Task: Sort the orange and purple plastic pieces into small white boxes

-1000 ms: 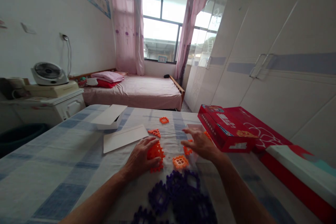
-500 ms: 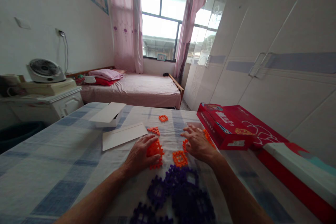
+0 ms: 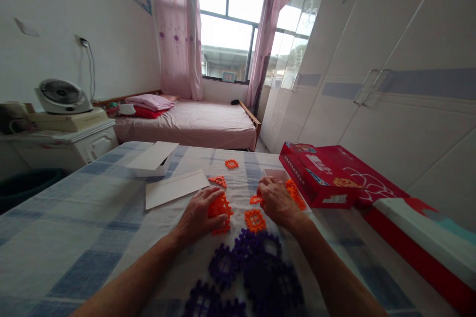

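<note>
My left hand (image 3: 201,212) is closed around the edge of some orange plastic building pieces (image 3: 222,208) with notched rims, thumb in front and fingers on top. To the right, my right hand (image 3: 277,201) pinches a small orange building piece (image 3: 256,200), partly hidden by its fingers. Just below that lies a square orange piece (image 3: 255,220) with a windowed middle. A triangular orange piece (image 3: 218,181) rests beyond my left fingers, and another orange piece (image 3: 231,164) lies farther back. Several dark purple notched pieces (image 3: 223,266) form a heap between my forearms.
A white open box (image 3: 275,174) with orange pieces stands behind my right hand, against a red printed box (image 3: 316,176). At left are a white lid or card (image 3: 176,189) and a white box (image 3: 154,158). A checked cloth (image 3: 107,218) covers the table.
My right hand's spread fingers have drawn together and now hold the small orange piece, which sits slightly farther left. My left hand has stayed on its orange pieces.
</note>
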Demonstrator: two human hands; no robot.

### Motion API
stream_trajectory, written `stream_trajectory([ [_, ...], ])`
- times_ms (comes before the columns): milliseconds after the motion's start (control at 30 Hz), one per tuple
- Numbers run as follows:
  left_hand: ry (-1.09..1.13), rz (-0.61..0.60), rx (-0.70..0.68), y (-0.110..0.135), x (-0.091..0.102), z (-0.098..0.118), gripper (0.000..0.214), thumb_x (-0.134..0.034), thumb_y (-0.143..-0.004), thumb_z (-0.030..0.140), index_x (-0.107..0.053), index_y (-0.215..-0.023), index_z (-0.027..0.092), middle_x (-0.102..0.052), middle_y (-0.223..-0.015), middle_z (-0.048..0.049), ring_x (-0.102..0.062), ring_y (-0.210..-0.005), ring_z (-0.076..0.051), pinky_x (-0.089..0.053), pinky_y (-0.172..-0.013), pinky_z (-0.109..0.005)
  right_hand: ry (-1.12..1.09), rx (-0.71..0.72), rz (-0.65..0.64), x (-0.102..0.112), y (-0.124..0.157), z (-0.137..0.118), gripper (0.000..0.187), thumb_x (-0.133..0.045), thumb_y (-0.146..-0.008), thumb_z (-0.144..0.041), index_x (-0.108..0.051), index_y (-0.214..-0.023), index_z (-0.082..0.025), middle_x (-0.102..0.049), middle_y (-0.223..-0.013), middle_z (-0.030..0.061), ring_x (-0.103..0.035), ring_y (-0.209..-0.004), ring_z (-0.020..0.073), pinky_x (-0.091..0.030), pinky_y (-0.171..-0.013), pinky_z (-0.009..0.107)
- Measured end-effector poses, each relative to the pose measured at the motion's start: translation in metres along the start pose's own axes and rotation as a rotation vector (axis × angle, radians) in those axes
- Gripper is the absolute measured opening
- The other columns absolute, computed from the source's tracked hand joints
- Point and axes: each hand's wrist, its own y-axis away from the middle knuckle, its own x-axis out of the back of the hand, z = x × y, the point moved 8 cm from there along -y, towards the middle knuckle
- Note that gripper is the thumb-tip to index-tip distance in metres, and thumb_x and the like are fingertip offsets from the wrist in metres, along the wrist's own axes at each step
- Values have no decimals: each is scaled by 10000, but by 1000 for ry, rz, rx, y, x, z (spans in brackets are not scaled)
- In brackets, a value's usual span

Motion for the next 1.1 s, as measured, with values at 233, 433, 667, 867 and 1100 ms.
stream_trajectory([
  [233, -21, -9, -8, 0, -1, 0, 543, -666, -707, 375, -544, -1204, 191, -525, -1266, -104, -477, -1159, -276, -384, -1002, -432, -52, -21, -149, -30, 7, -14, 227, -503, -724, -108, -616, -915, -157, -625, -912, 114, -572, -800, 217, -407, -682, 296],
  [433, -37, -24, -18, 1, -4, -1, 544, -646, -731, 387, -522, -1223, 194, -506, -1284, -98, -468, -1168, -266, -390, -1000, -424, -167, -49, -91, -40, -1, -5, 346, -455, -686, -14, -591, -974, -148, -587, -981, 92, -560, -772, 145, -389, -654, 225],
  [667, -47, -34, -5, 1, -4, -2, 542, -644, -732, 394, -522, -1223, 199, -505, -1286, -100, -470, -1169, -267, -389, -1002, -428, -293, -56, 56, -13, -8, 8, 252, -474, -681, -32, -627, -835, -161, -606, -877, 43, -548, -796, 117, -393, -697, 185],
  [867, -48, -45, -3, 2, -6, -4, 559, -657, -717, 377, -520, -1230, 201, -499, -1297, -98, -465, -1177, -272, -386, -1007, -435, -235, -246, 230, 32, -1, 75, 269, -455, -744, -100, -602, -969, -114, -575, -1005, 110, -534, -920, 163, -381, -832, 237],
  [1100, -33, -15, -12, 2, -3, -1, 533, -652, -719, 355, -528, -1218, 215, -513, -1284, -87, -480, -1171, -265, -399, -998, -429, -215, -336, 107, 20, 10, 119, 473, -520, -702, -156, -561, -1171, -110, -595, -1151, 130, -546, -1046, 212, -394, -862, 248],
])
